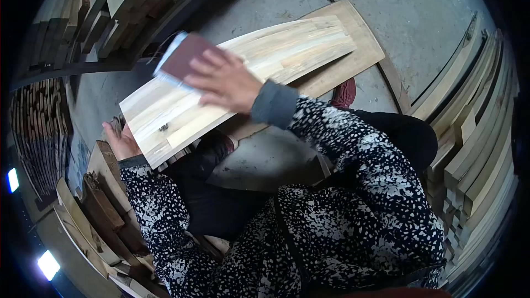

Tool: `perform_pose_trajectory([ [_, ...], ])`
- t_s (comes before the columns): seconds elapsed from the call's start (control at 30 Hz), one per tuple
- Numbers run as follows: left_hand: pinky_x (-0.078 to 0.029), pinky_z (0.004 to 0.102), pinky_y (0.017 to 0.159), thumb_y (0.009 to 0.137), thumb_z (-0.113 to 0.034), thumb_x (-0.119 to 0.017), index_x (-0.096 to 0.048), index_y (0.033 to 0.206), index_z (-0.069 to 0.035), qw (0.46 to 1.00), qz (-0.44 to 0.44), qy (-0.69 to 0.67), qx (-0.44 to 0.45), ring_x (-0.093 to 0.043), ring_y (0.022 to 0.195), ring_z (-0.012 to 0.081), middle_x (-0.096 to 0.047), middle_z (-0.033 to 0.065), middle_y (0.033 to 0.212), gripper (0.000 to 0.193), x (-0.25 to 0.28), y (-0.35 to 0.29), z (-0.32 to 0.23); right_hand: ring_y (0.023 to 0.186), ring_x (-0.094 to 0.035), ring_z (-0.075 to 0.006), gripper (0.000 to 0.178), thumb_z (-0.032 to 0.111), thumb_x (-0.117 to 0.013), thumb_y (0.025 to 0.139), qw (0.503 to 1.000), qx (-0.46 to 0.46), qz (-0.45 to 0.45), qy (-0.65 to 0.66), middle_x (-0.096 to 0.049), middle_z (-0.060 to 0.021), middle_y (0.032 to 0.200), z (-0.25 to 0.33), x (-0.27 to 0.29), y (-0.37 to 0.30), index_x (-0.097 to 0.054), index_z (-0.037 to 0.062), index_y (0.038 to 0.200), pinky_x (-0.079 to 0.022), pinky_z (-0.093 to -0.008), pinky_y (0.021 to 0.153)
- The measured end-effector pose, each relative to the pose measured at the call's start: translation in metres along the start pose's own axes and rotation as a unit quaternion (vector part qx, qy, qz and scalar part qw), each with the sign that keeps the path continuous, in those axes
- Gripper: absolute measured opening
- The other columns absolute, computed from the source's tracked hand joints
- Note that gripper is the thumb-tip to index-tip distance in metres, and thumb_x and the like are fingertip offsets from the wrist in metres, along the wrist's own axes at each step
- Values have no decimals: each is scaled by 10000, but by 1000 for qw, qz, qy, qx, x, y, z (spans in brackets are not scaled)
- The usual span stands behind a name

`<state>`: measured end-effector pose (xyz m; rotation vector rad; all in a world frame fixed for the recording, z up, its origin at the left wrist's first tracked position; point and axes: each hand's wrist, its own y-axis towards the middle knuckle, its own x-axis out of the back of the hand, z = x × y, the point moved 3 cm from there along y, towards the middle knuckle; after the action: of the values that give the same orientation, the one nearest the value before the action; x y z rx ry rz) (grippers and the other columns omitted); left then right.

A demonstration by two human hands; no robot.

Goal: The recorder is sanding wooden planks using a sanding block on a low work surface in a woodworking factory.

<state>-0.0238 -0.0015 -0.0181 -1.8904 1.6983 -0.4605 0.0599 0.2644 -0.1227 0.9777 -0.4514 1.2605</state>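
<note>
A pale wooden board [259, 55], glued up from strips, slants from near left to far right over my legs. My left hand [122, 140] holds it at its near left end, with part of the hand hidden beneath the wood. A dark knot marks the board near that end. On the upper face my right hand [229, 80] lies over a flat reddish-brown piece of sandpaper [190, 58] with pale edges. The fingers are spread across it and blurred by motion. Whether the sandpaper is folded or wrapped on a block I cannot tell.
Under the board's far end lies a second, browner panel [361, 44] on wooden battens on the concrete floor [419, 11]. Long planks [486, 132] are stacked at right. Offcuts [105, 204] stand at left, and more lumber [110, 11] fills a shelf at far left.
</note>
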Motion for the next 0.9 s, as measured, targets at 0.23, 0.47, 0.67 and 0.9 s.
perform_pose_trajectory([
  [0.23,-368,351,898,734,-688,-326,-437,1158,62,998,36,46,-17,-479,1045,287,-505,167,1138,869,24,35,-4,1214,-281,-336,431,294,-496,825,931,-357,-74,-23,-358,-159,1283,-273,29,-133,-425,145,1223,-201,-394,1006],
  [0.47,-370,338,891,754,-664,-329,-450,1144,61,992,98,78,10,-489,1032,263,-516,164,1123,833,44,39,-19,1238,-241,-323,475,371,-463,827,987,-151,-42,-36,-290,-116,1335,-109,10,-57,-384,190,1259,-160,-434,1015],
  [0.67,-371,336,891,764,-645,-343,-455,1140,59,997,35,54,-29,-495,1027,258,-516,160,1126,806,54,52,-17,1279,-126,-282,528,438,-432,818,992,107,57,31,-192,-68,1380,-37,13,-39,-317,234,1291,-86,-466,1029],
  [0.9,-374,333,890,767,-639,-348,-458,1137,58,997,30,71,-16,-493,1033,258,-517,162,1125,797,35,38,-15,1227,-276,-287,439,313,-452,844,963,-260,-51,-51,-344,-141,1296,-293,28,-120,-386,171,1254,-176,-368,1022],
])
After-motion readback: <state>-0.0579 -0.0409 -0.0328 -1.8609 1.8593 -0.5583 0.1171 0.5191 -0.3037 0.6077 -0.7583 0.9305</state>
